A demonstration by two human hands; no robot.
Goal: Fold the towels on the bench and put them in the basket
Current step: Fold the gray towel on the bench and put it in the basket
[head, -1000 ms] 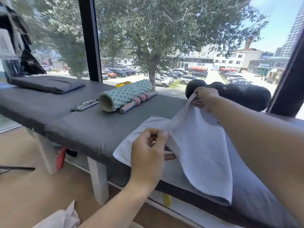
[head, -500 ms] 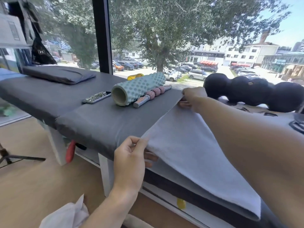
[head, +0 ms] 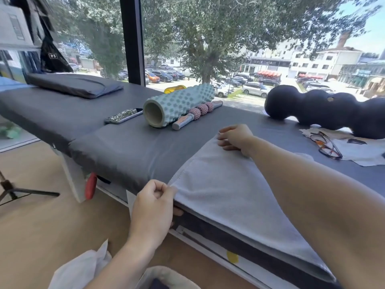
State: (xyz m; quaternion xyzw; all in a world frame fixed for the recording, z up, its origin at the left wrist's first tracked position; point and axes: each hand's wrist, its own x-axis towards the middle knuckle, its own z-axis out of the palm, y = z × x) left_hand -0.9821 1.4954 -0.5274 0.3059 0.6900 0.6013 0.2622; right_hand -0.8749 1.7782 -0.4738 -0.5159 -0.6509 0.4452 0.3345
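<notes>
A pale grey towel (head: 229, 188) lies folded flat on the dark grey padded bench (head: 129, 151), its near edge hanging over the front. My left hand (head: 154, 207) pinches the towel's near left corner at the bench's front edge. My right hand (head: 235, 138) pinches the far left corner and rests it on the bench top. My right forearm crosses above the towel's right part and hides it. The pale rim of a basket (head: 166, 274) shows at the bottom edge, below my left arm.
Behind the towel lie a teal foam roller (head: 179, 105), a pink massage stick (head: 195, 114) and a phone (head: 123, 116). A black peanut-shaped roller (head: 325, 110), glasses (head: 327, 144) and a pale cloth (head: 358, 151) sit at right. A grey cushion (head: 75, 85) lies far left. A tripod leg (head: 31, 192) stands on the wooden floor.
Both hands carried the lifted towel edge leftward and down, laying the fold flat on the bench. The left hand now sits at the bench's front edge.
</notes>
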